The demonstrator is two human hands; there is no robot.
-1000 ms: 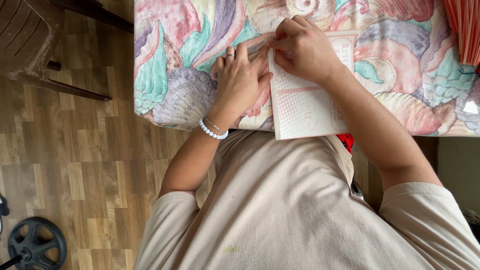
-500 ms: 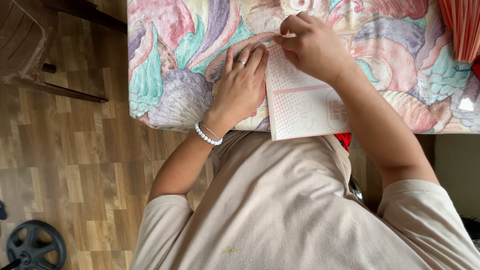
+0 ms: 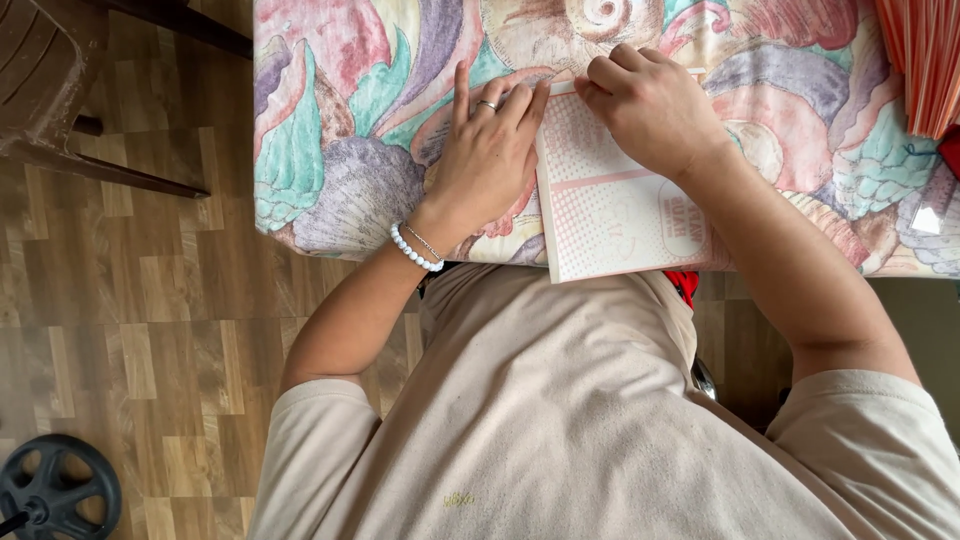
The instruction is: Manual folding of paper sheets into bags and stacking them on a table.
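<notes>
**On the counter: pink sheet being pressed along its far edge**

On the counter (image 3: 330, 150), which is covered with a shell-patterned cloth in pink, teal and lilac, a pink-and-white printed paper sheet (image 3: 610, 215) lies flat, its near edge hanging just past the counter's rim over the lap.

Left hand (image 3: 490, 150): palm down, touching the sheet's left edge. Fingers extended and slightly spread, index raised a little, ring on one finger, white bead bracelet (image 3: 415, 247) at the wrist. Nothing pinched.

Right hand (image 3: 650, 110): knuckles curled, fingers pressed together on the sheet's far edge near the left corner. Fingertips are tucked under; cannot tell whether they pinch the paper or only press it.

Progress, as judged: the far edge looks doubled over into a narrow band, so one fold seems laid and is being creased. The rest of the sheet shows no creases; that part remains unworked.

Surroundings: a stack of orange-pink pleated paper (image 3: 925, 60) at the far right corner, well apart; brown chair (image 3: 50, 80) and dark wheel (image 3: 55, 490) on the wood floor.
</notes>
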